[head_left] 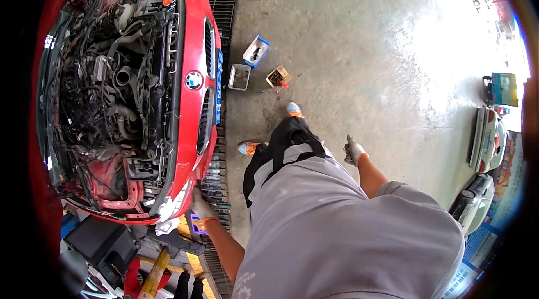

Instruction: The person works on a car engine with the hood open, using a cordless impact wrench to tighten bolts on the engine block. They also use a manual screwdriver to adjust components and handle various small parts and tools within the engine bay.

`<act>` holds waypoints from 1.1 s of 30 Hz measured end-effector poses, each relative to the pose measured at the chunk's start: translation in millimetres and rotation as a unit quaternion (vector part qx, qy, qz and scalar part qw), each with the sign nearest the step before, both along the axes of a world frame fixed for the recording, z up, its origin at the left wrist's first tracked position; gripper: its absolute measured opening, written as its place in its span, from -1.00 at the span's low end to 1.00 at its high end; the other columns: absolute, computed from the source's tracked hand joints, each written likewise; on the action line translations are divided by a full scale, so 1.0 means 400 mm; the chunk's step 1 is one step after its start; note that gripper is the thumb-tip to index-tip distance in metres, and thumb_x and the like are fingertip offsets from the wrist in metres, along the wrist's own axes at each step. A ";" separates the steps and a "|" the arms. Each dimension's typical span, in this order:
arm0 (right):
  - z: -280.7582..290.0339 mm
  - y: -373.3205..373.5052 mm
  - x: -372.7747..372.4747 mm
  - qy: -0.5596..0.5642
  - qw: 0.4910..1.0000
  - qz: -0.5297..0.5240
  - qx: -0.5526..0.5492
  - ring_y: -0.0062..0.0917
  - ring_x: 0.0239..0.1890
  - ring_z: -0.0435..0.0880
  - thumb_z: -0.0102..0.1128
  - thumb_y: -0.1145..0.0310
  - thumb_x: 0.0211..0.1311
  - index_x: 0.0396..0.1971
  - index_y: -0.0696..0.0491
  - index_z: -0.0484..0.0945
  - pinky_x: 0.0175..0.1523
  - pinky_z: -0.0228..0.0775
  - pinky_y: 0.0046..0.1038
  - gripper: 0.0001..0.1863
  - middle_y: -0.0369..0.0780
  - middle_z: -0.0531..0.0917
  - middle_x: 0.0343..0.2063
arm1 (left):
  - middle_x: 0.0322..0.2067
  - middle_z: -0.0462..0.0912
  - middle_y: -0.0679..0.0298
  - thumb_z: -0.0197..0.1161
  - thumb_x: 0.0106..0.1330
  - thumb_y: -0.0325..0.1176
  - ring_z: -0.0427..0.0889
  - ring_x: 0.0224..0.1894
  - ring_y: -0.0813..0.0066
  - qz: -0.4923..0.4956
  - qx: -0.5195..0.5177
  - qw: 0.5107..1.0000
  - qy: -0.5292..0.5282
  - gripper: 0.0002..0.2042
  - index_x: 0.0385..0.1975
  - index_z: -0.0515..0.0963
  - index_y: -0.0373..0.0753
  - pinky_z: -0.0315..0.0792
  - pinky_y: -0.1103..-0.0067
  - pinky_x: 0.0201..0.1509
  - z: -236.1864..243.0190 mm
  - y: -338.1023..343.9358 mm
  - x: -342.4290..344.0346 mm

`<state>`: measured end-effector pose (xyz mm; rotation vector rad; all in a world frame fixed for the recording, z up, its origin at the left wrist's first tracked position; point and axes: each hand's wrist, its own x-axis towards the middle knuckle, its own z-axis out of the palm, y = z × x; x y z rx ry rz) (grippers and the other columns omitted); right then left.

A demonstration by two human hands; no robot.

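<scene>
My left hand (201, 205), in a grey glove, rests at the front corner of the red car (193, 125), near the headlight (175, 205), and the fingers are closed on a thin dark tool (220, 206) that points over the floor grate (216, 181); I cannot tell what kind of tool it is. It looks like stiff metal, light for one hand, and I judge it can slip in a glove if it is oily, so the best hold is on the thick end, inside the palm. My right hand (353, 150), also gloved, hangs free beside my hip with the fingers loosely curled and nothing in them. The bonnet is open and the engine (112, 86) is bare. On the floor ahead lie a blue box (256, 50), a grey tray (240, 77) and a small carton (278, 77).
</scene>
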<state>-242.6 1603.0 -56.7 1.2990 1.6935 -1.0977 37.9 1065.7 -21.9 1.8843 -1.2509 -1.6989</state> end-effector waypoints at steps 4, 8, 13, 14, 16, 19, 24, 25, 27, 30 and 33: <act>-0.037 0.070 -0.122 0.035 0.998 -0.024 -0.046 -0.53 -0.71 0.32 0.03 -0.43 0.31 -0.52 -0.10 0.44 -0.49 0.34 -0.36 -0.37 -0.37 0.35 -0.71 | -0.69 0.34 0.39 0.21 0.37 -0.19 0.30 -0.71 0.54 -0.014 0.057 0.995 -0.083 -0.72 -0.56 0.50 -0.18 0.18 0.50 -0.62 -0.126 0.208 0.129; -0.047 0.151 -0.319 0.084 0.993 -0.022 -0.083 -0.51 -0.72 0.35 0.03 -0.40 0.33 -0.54 -0.11 0.42 -0.50 0.36 -0.37 -0.38 -0.34 0.44 -0.69 | -0.65 0.45 0.38 0.21 0.39 -0.18 0.42 -0.65 0.51 0.000 0.172 0.952 -0.253 -0.72 -0.47 0.65 -0.22 0.31 0.46 -0.62 -0.138 0.401 0.193; -0.078 0.232 -0.601 0.107 0.985 0.084 -0.105 -0.61 -0.70 0.34 0.04 -0.19 0.45 -0.39 -0.06 0.49 -0.55 0.26 -0.46 -0.53 -0.36 0.43 -0.63 | -0.51 0.48 0.42 0.23 0.43 -0.13 0.36 -0.56 0.55 0.162 0.126 0.972 -0.111 -0.78 -0.08 0.67 -0.05 0.33 0.49 -0.55 -0.188 0.513 0.076; -0.073 0.236 -0.637 0.117 0.981 0.124 -0.096 -0.63 -0.69 0.34 0.05 -0.13 0.47 -0.33 -0.04 0.50 -0.56 0.24 -0.48 -0.57 -0.37 0.43 -0.61 | -0.58 0.39 0.45 0.23 0.44 -0.14 0.27 -0.63 0.62 0.180 0.129 0.970 -0.097 -0.78 -0.06 0.64 -0.07 0.28 0.55 -0.57 -0.137 0.513 -0.054; -0.080 0.214 -0.725 0.109 0.975 0.174 -0.088 -0.61 -0.65 0.37 0.11 -0.06 0.44 -0.22 0.02 0.52 -0.54 0.29 -0.45 -0.60 -0.34 0.45 -0.54 | -0.61 0.29 0.44 0.19 0.47 -0.09 0.29 -0.63 0.58 0.128 0.107 0.984 -0.057 -0.74 -0.42 0.46 -0.08 0.26 0.56 -0.55 -0.031 0.522 -0.302; -0.032 0.107 -0.829 0.102 0.954 0.266 -0.092 -0.59 -0.62 0.39 0.15 0.02 0.44 -0.13 0.05 0.51 -0.54 0.32 -0.44 -0.64 -0.31 0.47 -0.48 | -0.49 0.47 0.40 0.08 0.54 -0.11 0.37 -0.54 0.58 0.037 0.124 0.988 0.088 -0.64 0.08 0.58 -0.23 0.33 0.58 -0.47 -0.018 0.530 -0.510; -0.126 -0.191 -0.813 0.039 0.889 0.441 -0.118 -0.49 -0.48 0.62 -0.01 -0.05 0.50 0.15 0.05 0.53 -0.33 0.52 -0.37 -0.49 -0.15 0.70 -0.30 | -0.36 0.54 0.34 0.04 0.58 -0.21 0.51 -0.34 0.59 -0.025 0.171 0.980 0.102 -0.61 0.23 0.52 -0.31 0.46 0.58 -0.27 -0.245 0.640 -0.842; -0.155 -0.249 -0.804 0.065 0.856 0.495 -0.133 -0.31 -0.31 0.71 -0.02 -0.10 0.50 0.15 0.09 0.52 -0.17 0.56 -0.32 -0.44 -0.06 0.73 -0.24 | -0.32 0.56 0.34 0.03 0.58 -0.27 0.51 -0.34 0.61 -0.061 0.179 0.975 0.119 -0.60 0.31 0.48 -0.29 0.48 0.59 -0.22 -0.282 0.663 -0.939; -0.349 -0.279 -0.771 0.333 0.522 0.771 -0.150 0.02 0.08 0.64 -0.07 0.17 0.55 0.16 0.22 0.47 0.15 0.52 -0.20 -0.55 0.14 0.53 0.18 | -0.15 0.56 0.29 0.02 0.59 -0.29 0.56 -0.21 0.53 -0.076 0.197 0.960 0.182 -0.62 0.30 0.47 -0.29 0.53 0.55 -0.08 -0.460 0.722 -1.037; -0.604 -0.429 -0.670 0.196 0.700 0.653 -0.212 -0.05 -0.14 0.73 -0.02 0.25 0.48 0.40 0.12 0.27 -0.10 0.53 -0.18 -0.44 0.10 0.69 -0.25 | 0.07 0.58 0.32 0.01 0.61 -0.01 0.57 0.11 0.48 0.167 0.303 0.887 0.307 -0.54 0.29 0.43 -0.21 0.45 0.46 0.24 -0.735 0.795 -1.104; -0.740 -0.505 -0.689 0.111 0.635 0.723 -0.250 0.07 -0.20 0.70 -0.03 0.29 0.43 0.48 0.11 0.13 -0.10 0.51 -0.12 -0.34 0.12 0.66 -0.26 | 0.18 0.55 0.30 -0.02 0.62 0.00 0.54 0.22 0.46 0.210 0.322 0.868 0.316 -0.53 0.34 0.37 -0.17 0.41 0.45 0.34 -0.940 0.811 -1.065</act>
